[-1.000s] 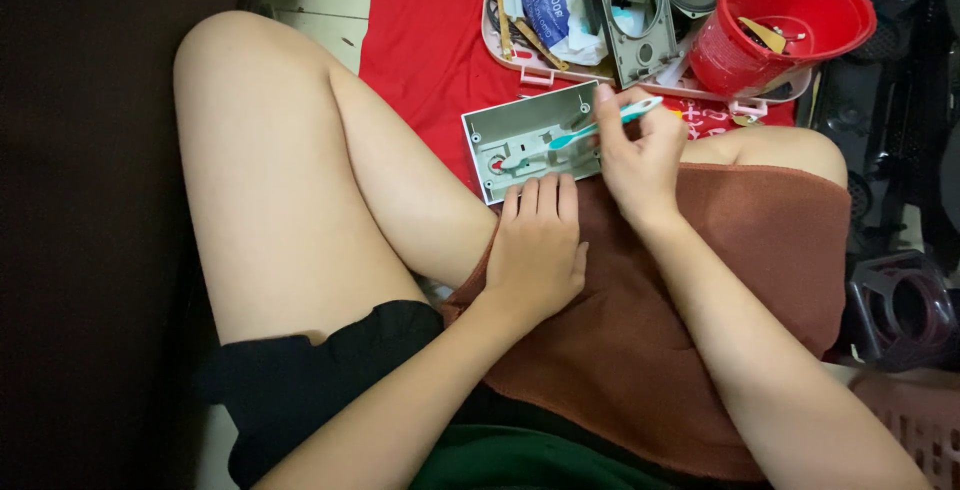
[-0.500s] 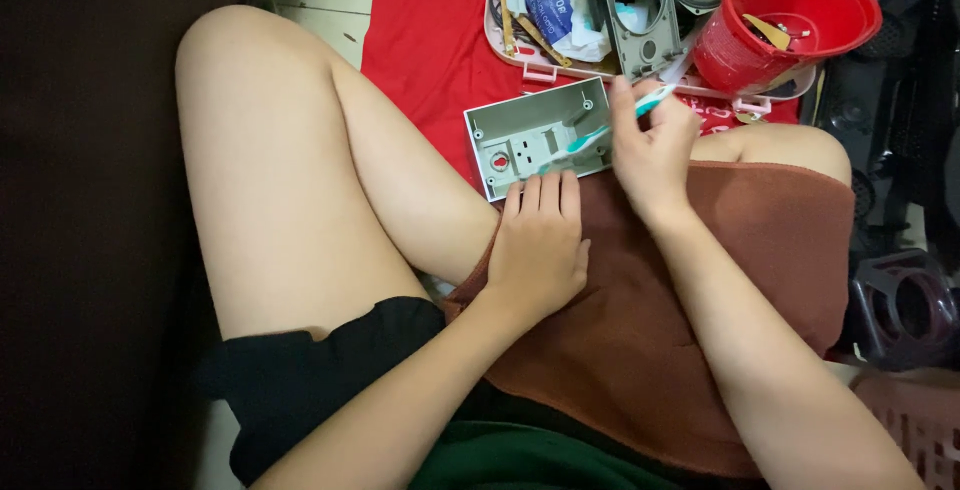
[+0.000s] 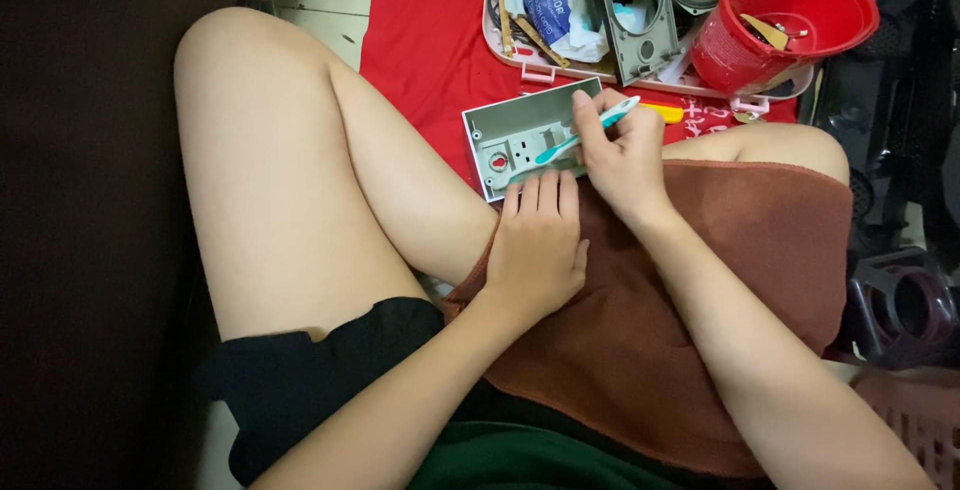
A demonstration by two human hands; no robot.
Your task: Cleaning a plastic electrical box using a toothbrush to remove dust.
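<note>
Two hands work at a grey casing [image 3: 525, 135] lying on a brown towel [image 3: 700, 280] over the lap. Left hand [image 3: 537, 245] rests flat at its near edge, fingers open; right hand [image 3: 622, 150] grips a teal toothbrush [image 3: 585, 130], bristles seemingly inside the casing.

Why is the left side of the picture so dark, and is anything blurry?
In the head view, light falls on the middle, so the grey plastic casing, the teal toothbrush in the right hand and the left hand look sharp; the left edge lies in deep shadow, the red cup shines slightly, nothing is blurred.
</note>
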